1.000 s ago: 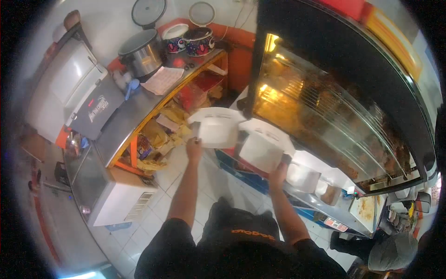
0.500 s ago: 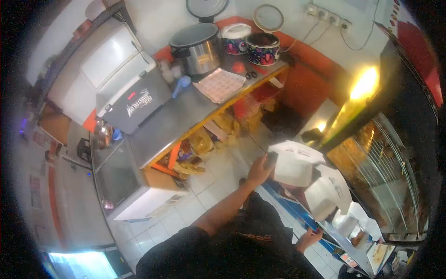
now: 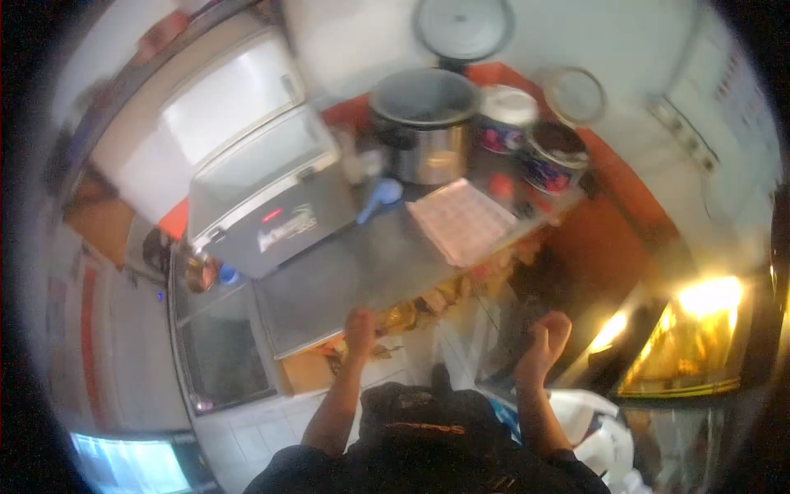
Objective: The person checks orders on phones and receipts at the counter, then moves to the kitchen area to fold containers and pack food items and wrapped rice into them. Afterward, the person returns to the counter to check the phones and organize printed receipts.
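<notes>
My left hand (image 3: 360, 329) is in front of the metal counter's (image 3: 317, 309) near edge, smeared by motion. Its fingers cannot be made out, and nothing shows in it. To the right, my right hand (image 3: 553, 333) is raised over the floor, fingers curled in, with no object visible in it. On the counter beyond my hands lies a stack of printed paper sheets (image 3: 462, 221). A blue ladle-like scoop (image 3: 381, 199) rests left of the sheets. Behind them stands a large steel rice cooker (image 3: 428, 152) with its lid up.
A grey cooler box (image 3: 288, 222) stands open on the counter's left. Two patterned pots (image 3: 547, 169) sit at the back right. White takeaway boxes (image 3: 605, 440) are by my right forearm, near a lit glass display case (image 3: 683, 350). A glass-topped freezer (image 3: 222, 354) is at left.
My view has turned right and come nearer the counter. My left hand has left the white boxes, and my right hand has left the blue edge beneath them. Both are now in front of me.
</notes>
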Available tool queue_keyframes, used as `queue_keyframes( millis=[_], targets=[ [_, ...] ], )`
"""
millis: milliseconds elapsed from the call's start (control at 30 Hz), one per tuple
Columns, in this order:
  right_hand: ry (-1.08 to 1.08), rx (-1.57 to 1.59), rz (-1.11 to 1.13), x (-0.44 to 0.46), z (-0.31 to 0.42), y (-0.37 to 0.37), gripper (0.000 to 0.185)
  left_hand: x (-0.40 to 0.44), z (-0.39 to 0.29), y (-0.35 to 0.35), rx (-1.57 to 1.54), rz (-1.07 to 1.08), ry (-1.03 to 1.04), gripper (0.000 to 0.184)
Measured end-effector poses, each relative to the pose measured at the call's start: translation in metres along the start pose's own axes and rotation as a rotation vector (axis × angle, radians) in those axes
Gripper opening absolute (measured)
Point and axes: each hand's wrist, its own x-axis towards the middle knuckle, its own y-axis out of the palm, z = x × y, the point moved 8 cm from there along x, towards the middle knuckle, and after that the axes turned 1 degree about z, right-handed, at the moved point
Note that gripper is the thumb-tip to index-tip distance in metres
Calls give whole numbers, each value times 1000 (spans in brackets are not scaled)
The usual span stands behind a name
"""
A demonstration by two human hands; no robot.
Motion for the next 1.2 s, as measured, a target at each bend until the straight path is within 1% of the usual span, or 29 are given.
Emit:
queue_keyframes(
  millis=[33,67,100,167,200,267,300,367,400,433,467,500,567,600,633,667,700,733,767,800,867,900,933,1000,1033,1100,1133,1167,1200],
  targets=[
    [4,1,63,13,1,43,22,8,28,-32,-50,-96,-106,18],
    [-32,2,175,21,7,92,22,13,60,-65,-164,-159,-402,20],
    [-73,10,286,25,11,141,21,18,99,-84,-170,-220,-438,20],
    [-104,63,470,27,8,225,25,21,178,-130,-225,-624,-327,24],
    [-135,93,578,24,7,266,28,33,180,-157,-217,-666,-345,24],
    [-70,111,656,14,3,348,28,49,197,-191,-159,-525,-558,25],
    [-97,83,747,4,10,392,28,54,229,-192,-164,-544,-582,25],
    [-112,44,952,-18,19,480,27,49,280,-178,89,-532,-584,22],
    [-194,-9,1072,-34,22,527,26,44,286,-176,77,-527,-617,22],
    [-173,-84,1148,-49,24,569,25,47,271,-172,155,-450,-568,19],
    [-308,-208,1327,-66,21,617,25,56,258,-170,230,-374,-518,17],
    [-434,-335,1503,-83,9,662,25,62,257,-169,218,-351,-541,17],
    [-510,-517,1700,-107,-44,735,30,79,235,-170,495,-372,-339,18],
    [-500,-680,1799,-108,-86,764,33,77,242,-164,474,-346,-349,18],
    [-492,-842,1893,-106,-135,787,36,70,251,-158,446,-328,-400,23],
    [-714,-954,1936,-96,-185,806,37,61,260,-154,423,-314,-449,30],
    [-942,-1055,1966,-87,-227,816,39,51,270,-145,412,-298,-453,30],
    [-924,-1071,1970,-85,-248,819,39,40,284,-128,506,-225,-466,34],
    [-985,-1143,1957,-83,-266,818,38,34,293,-117,599,-150,-473,40],
    [-1050,-1216,1942,-81,-280,818,37,43,289,-120,587,-134,-469,40],
    [-1187,-1360,1916,-77,-305,815,36,38,302,-123,229,-125,-839,48],
    [-1266,-1427,1898,-74,-317,816,36,41,303,-124,203,-140,-852,48],
    [-1261,-1440,1907,-69,-328,817,36,47,299,-125,244,-150,-806,48],
    [-1398,-1307,1769,-66,-326,820,30,60,291,-124,316,-157,-735,47],
    [-1386,-1323,1775,-61,-330,814,30,63,288,-123,321,-160,-722,47],
    [-1775,-1421,1710,-69,-310,810,42,65,284,-123,327,-170,-707,47],
    [-1775,-1429,1711,-82,-279,825,42,67,283,-122,329,-172,-703,47],
    [-1626,-1458,1830,-91,-261,834,44,64,281,-124,328,-171,-701,47],
    [-1303,-1504,2057,-95,-259,835,45,64,282,-123,329,-170,-700,47]
  ],
)
